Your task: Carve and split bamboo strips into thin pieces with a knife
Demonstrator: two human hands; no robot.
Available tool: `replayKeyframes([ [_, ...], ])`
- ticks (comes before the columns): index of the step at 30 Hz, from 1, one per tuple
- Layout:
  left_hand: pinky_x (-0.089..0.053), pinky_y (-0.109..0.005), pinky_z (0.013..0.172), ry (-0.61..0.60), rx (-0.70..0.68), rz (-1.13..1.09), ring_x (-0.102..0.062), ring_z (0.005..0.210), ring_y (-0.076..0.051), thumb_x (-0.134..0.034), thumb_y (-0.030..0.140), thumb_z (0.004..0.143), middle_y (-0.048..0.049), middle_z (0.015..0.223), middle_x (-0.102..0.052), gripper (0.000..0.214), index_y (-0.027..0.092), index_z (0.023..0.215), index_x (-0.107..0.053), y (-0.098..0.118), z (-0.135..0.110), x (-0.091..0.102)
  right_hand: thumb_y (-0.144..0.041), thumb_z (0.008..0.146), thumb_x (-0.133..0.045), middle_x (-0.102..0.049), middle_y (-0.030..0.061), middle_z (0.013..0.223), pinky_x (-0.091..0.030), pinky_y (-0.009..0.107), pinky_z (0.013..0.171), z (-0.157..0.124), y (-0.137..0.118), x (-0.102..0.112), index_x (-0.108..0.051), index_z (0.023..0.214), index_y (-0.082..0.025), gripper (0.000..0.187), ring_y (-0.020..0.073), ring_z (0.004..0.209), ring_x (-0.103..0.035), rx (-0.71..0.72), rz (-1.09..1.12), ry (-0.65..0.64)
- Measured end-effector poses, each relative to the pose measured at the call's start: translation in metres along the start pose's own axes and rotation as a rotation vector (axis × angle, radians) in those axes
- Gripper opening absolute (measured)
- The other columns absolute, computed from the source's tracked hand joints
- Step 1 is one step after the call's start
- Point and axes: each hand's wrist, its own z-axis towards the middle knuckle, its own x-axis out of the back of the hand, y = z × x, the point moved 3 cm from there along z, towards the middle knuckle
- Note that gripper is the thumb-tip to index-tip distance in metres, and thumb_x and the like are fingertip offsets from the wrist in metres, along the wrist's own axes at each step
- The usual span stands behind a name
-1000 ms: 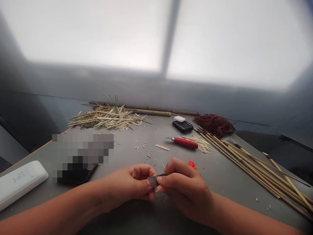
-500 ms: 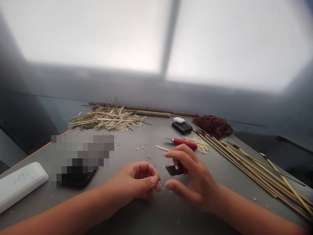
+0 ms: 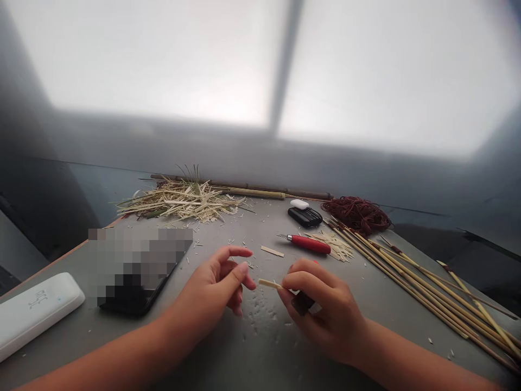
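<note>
My right hand pinches a short pale bamboo strip between thumb and forefinger. Tucked in the same hand is a knife with a broad dark blade; the fingers hide most of its handle. My left hand is just left of the strip's free end, fingers apart and holding nothing. Beyond both hands, another flat bamboo strip lies on the table. A red-handled carving knife rests beside a small pile of cut strips.
Bamboo shavings are heaped at the back left, near long bamboo poles. Dark red cord lies behind thin bamboo sticks on the right. A black case, a blurred-out phone and a white device also lie here.
The bamboo strip has passed from my left hand to my right. My left fingers have opened, while my right thumb and forefinger have closed. The knife stays in my right hand.
</note>
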Motion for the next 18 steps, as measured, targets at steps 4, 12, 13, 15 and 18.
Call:
replayKeyframes([
  [4,-0.050,-0.025,0.058,-0.022,0.106,-0.023,-0.057,0.064,-0.013,-0.069,0.046,0.076,-0.0002,0.079,-0.060,0.039,0.017,0.101,-0.060,-0.008,0.001,-0.004,-0.009,0.088,-0.051,-0.049,-0.0013,0.070,-0.039,0.022,0.050,-0.003,0.003,-0.002,-0.053,0.085,-0.021,0.012,0.0104,0.056,-0.045,-0.019,-0.054,0.062],
  [12,-0.044,-0.023,0.059,-0.036,0.064,-0.076,-0.052,0.055,-0.007,-0.075,0.047,0.072,0.0014,0.077,-0.062,0.037,0.015,0.087,-0.064,-0.008,-0.004,-0.011,-0.008,0.088,-0.052,-0.049,-0.0012,0.071,-0.038,0.022,0.053,-0.006,0.003,-0.011,-0.053,0.090,-0.021,0.013,0.0106,0.058,-0.046,0.022,-0.087,-0.010],
  [13,-0.044,-0.022,0.059,-0.034,0.065,-0.113,-0.054,0.058,-0.008,-0.076,0.047,0.071,0.0012,0.078,-0.062,0.036,0.015,0.085,-0.064,-0.008,-0.004,-0.011,-0.009,0.088,-0.052,-0.049,-0.0014,0.070,-0.037,0.022,0.052,-0.006,0.001,-0.011,-0.053,0.091,-0.021,0.013,0.0108,0.058,-0.045,0.045,-0.107,-0.021],
  [15,-0.046,-0.022,0.059,-0.052,0.086,-0.209,-0.057,0.069,-0.012,-0.078,0.047,0.069,-0.0001,0.080,-0.061,0.037,0.016,0.082,-0.063,-0.007,-0.005,-0.013,-0.012,0.089,-0.053,-0.051,-0.0012,0.070,-0.037,0.023,0.052,-0.005,-0.002,-0.012,-0.053,0.096,-0.021,0.012,0.0116,0.057,-0.046,0.089,-0.159,-0.047],
  [18,-0.050,-0.023,0.061,-0.035,0.097,-0.304,-0.060,0.084,-0.017,-0.078,0.048,0.068,-0.0020,0.084,-0.062,0.039,0.017,0.080,-0.059,-0.007,-0.005,-0.013,-0.030,0.093,-0.053,-0.058,0.0023,0.076,-0.043,0.026,0.056,-0.005,-0.004,-0.011,-0.048,0.113,-0.018,0.024,0.0150,0.062,-0.053,0.103,-0.185,-0.095],
])
